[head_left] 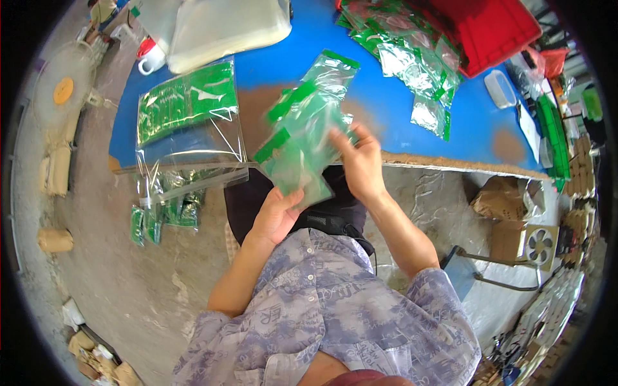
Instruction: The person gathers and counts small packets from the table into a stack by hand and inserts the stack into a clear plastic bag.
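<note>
My left hand (275,217) grips the lower end of several flat green-and-clear plastic packets (297,170) just over the table's front edge. They are fanned out and partly smeared by motion. At their right edge is my right hand (364,164), thumb and fingers closed on the packets; its fingertips are partly blurred. Beyond them another packet (329,72) with a green top strip lies on the blue table (270,64). To the left, a large clear bag (187,151) lies with green packets (190,103) lined up inside, its open end hanging over the edge.
A loose heap of green-and-clear packets (412,61) spreads at the back right, beside a red bin (492,32). A clear plastic box (500,89) sits further right. At the back left are a white mug (152,60) and a stack of clear bags (228,32). More packets (174,209) show below the table's left edge.
</note>
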Available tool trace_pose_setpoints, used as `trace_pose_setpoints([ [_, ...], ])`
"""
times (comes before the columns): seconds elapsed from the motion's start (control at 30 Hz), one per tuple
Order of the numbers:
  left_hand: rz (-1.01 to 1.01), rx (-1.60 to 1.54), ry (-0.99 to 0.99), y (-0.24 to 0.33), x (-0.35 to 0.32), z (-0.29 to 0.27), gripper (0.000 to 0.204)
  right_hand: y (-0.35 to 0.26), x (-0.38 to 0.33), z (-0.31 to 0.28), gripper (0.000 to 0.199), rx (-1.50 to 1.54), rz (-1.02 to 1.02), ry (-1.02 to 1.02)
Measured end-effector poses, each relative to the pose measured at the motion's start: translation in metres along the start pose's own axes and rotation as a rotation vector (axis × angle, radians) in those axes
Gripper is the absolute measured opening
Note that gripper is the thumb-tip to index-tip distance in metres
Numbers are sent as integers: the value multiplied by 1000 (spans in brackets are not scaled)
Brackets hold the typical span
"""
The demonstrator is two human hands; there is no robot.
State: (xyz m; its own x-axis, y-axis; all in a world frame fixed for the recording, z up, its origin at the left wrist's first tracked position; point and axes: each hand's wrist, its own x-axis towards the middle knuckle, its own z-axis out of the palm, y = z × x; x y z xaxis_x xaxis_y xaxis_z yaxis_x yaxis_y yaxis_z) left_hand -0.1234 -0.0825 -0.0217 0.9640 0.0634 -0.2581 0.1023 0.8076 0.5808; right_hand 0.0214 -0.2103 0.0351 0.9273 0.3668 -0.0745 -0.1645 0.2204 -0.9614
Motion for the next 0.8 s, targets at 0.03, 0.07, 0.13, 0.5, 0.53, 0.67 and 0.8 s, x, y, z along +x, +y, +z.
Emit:
trace_pose_setpoints([
  [0.03, -9, -102, 68, 0, 4, 13, 40, 3, -10, -6, 24, -240, 28, -122],
  [0.07, -19, -202, 136, 0, 8, 20, 39, 5, -14, -13, 28, -479, 56, -243],
  [0.13, 13, -190, 186, -4, 11, 12, 39, -1, -10, -23, 41, -648, 168, -312],
  [0.5, 184, -147, 326, -7, 20, 3, 38, 9, 1, -39, 45, -1009, -438, -634],
  [0.53, 187, -143, 335, -8, 19, -2, 38, 0, 6, -33, 44, -970, -261, -575],
  [0.67, 362, 236, 432, -9, 14, -18, 36, 15, 55, -19, 42, -1066, -848, -695],
  [0.8, 386, 245, 397, 7, -14, -15, 40, 14, 56, -30, 45, -1352, -746, -450],
])
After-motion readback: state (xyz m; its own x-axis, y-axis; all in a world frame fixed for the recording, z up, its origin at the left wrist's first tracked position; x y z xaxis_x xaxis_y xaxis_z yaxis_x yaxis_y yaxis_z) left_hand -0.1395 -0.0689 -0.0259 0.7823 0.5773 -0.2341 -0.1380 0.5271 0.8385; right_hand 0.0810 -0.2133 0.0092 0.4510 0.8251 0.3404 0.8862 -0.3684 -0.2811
